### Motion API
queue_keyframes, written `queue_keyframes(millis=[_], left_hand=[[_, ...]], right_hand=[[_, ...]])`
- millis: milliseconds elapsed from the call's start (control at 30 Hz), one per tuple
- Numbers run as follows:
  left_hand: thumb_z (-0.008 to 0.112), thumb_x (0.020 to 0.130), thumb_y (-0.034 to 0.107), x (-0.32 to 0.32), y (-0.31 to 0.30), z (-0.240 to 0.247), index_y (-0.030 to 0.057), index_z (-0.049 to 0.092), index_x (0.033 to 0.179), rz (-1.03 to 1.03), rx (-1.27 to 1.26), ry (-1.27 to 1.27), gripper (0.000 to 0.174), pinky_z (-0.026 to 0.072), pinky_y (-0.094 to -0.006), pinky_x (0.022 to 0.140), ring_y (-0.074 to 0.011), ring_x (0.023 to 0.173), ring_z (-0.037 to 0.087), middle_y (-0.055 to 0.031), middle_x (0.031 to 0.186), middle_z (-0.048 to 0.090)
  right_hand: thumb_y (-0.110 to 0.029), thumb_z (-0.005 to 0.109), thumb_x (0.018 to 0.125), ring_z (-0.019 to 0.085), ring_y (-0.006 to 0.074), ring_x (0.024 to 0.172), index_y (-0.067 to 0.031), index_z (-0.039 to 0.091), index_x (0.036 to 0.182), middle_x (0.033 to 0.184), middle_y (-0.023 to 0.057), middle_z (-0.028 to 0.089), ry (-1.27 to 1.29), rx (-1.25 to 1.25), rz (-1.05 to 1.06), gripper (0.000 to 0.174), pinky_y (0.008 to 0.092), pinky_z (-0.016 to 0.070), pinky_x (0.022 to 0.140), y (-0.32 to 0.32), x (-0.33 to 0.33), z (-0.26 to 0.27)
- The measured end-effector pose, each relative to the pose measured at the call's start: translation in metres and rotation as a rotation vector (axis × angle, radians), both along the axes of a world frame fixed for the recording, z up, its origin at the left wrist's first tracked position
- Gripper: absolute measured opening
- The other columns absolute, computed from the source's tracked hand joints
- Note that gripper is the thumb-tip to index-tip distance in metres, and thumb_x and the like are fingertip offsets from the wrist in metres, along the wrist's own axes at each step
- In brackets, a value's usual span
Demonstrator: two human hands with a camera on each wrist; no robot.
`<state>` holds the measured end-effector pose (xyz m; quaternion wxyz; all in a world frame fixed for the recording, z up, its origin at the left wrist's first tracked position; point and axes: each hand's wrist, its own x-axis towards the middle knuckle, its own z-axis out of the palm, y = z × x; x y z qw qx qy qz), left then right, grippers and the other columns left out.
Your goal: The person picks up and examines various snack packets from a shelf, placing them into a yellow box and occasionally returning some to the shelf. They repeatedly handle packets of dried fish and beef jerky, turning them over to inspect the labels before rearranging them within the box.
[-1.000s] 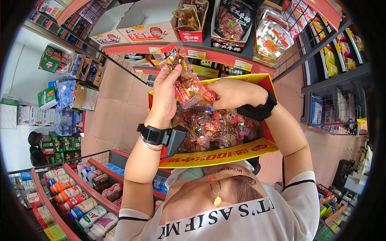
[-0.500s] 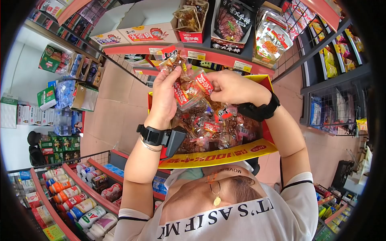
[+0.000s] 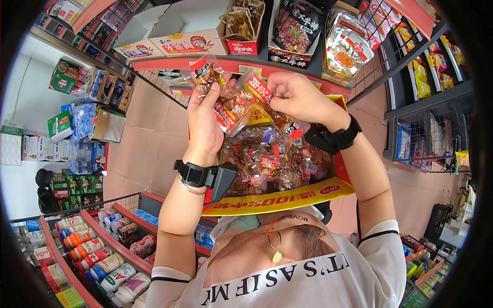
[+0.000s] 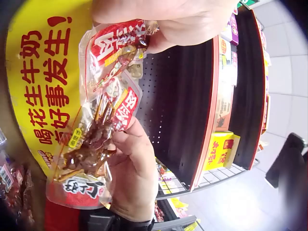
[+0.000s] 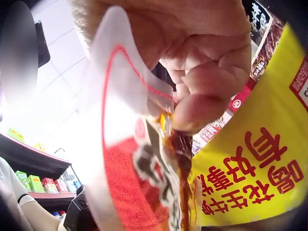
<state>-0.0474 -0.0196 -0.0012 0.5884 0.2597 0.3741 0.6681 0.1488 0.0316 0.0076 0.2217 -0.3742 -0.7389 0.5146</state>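
Note:
In the head view my left hand (image 3: 205,123) grips a clear sealed packet of brown meat (image 3: 204,72) with red labels, thumb across its front. My right hand (image 3: 305,102) pinches the edge of a second such packet (image 3: 281,122), which slants down to the right, close beside the first. Both are above a yellow box (image 3: 287,197) holding several like packets (image 3: 269,159). The right wrist view shows the right thumb and fingers (image 5: 197,113) closed on the edge of its packet (image 5: 134,178). In the left wrist view the two packets overlap.
Beyond the box stands a red-edged shelf (image 3: 179,62) with open snack cartons (image 3: 190,43) and black meat packs (image 3: 295,31). Bottled drinks (image 3: 102,264) line a rack at lower left. A wire rack (image 3: 426,141) stands on the right.
My right hand has moved up, lifting its packet from just over the box's contents and turning it to show more of its length. My left hand's packet has shifted slightly left.

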Motion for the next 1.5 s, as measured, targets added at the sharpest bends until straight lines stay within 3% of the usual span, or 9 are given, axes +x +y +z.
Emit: queue_keyframes(millis=[233,300,400,767,1000,1167,1233,1300,1500], left_hand=[[0.046,0.093,0.007,-0.002,0.001,-0.004,0.0024,0.050,0.118,0.014,-0.005,0.026,0.026,0.0486,-0.0345,0.085,-0.0204,0.104,0.057,-0.0122,0.114,0.059],[0.046,0.093,0.011,-0.001,0.001,-0.004,0.0017,0.048,0.119,-0.048,-0.021,0.074,0.028,0.0485,-0.0375,0.086,-0.0211,0.105,0.057,-0.0115,0.113,0.059],[0.044,0.094,0.011,0.001,-0.001,-0.006,0.0021,0.046,0.121,-0.209,-0.051,0.107,0.028,0.0472,-0.0364,0.087,-0.0195,0.103,0.057,-0.0095,0.111,0.059],[0.048,0.095,0.025,0.017,-0.007,0.001,0.0051,0.042,0.124,-0.253,0.017,0.134,0.036,0.0357,-0.0302,0.095,-0.0116,0.109,0.047,-0.0041,0.117,0.051],[0.043,0.097,0.029,0.013,-0.003,-0.006,0.0074,0.042,0.125,-0.264,0.028,0.181,0.036,0.0438,-0.0313,0.090,-0.0136,0.104,0.054,-0.0052,0.116,0.053],[0.038,0.097,0.035,0.011,-0.002,-0.005,0.0073,0.046,0.122,-0.229,-0.011,0.158,0.037,0.0481,-0.0311,0.083,-0.0142,0.097,0.057,-0.0056,0.109,0.056],[0.033,0.098,0.040,0.005,0.000,-0.008,0.0068,0.047,0.120,-0.330,-0.028,0.130,0.042,0.0503,-0.0312,0.078,-0.0146,0.093,0.059,-0.0055,0.105,0.057],[0.032,0.097,0.042,0.006,-0.001,-0.005,0.0066,0.047,0.120,-0.312,-0.051,0.140,0.045,0.0509,-0.0308,0.076,-0.0151,0.092,0.059,-0.0057,0.105,0.058],[0.028,0.097,0.047,0.007,-0.003,-0.002,0.0061,0.047,0.121,-0.313,-0.086,0.151,0.051,0.0499,-0.0323,0.079,-0.0163,0.096,0.058,-0.0069,0.108,0.057]], right_hand=[[0.002,0.054,0.076,0.046,0.0017,0.058,-0.0014,0.049,0.083,0.064,-0.0019,0.053,0.019,0.028,-0.024,0.009,0.0206,0.0352,0.051,-0.001,-0.004,-0.001],[-0.001,0.056,0.075,0.045,0.0050,0.051,0.0004,0.051,0.082,0.057,0.0018,0.051,0.305,0.009,-0.157,0.009,0.0242,0.0341,0.046,-0.004,-0.009,-0.001],[0.000,0.054,0.077,0.045,0.0037,0.051,0.0002,0.051,0.086,0.058,0.0000,0.050,0.380,0.025,-0.191,0.009,0.0227,0.0334,0.045,-0.004,-0.012,-0.001],[-0.005,0.056,0.081,0.047,0.0050,0.051,-0.0004,0.051,0.093,0.062,0.0003,0.052,0.343,0.038,-0.114,0.014,0.0215,0.0363,0.047,-0.013,-0.021,-0.006],[-0.015,0.052,0.091,0.062,0.0112,0.074,-0.0038,0.048,0.112,0.081,0.0027,0.059,0.415,-0.269,0.011,0.024,0.0191,0.0452,0.057,-0.012,-0.018,0.002],[-0.011,0.052,0.089,0.060,0.0104,0.075,-0.0031,0.049,0.113,0.085,0.0036,0.058,0.480,-0.238,0.059,0.025,0.0205,0.0462,0.059,-0.012,-0.018,0.002],[-0.009,0.053,0.088,0.059,0.0092,0.073,-0.0033,0.050,0.111,0.084,0.0023,0.057,0.507,-0.235,0.059,0.024,0.0206,0.0457,0.058,-0.012,-0.018,0.002],[-0.010,0.057,0.088,0.058,0.0089,0.082,-0.0023,0.048,0.117,0.092,0.0033,0.058,0.452,-0.185,0.114,0.032,0.0201,0.0454,0.064,-0.012,-0.017,0.004],[-0.008,0.066,0.079,0.052,0.0044,0.067,-0.0037,0.053,0.108,0.081,0.0009,0.051,0.418,-0.020,0.120,0.031,0.0193,0.0417,0.058,-0.014,-0.020,0.002]])
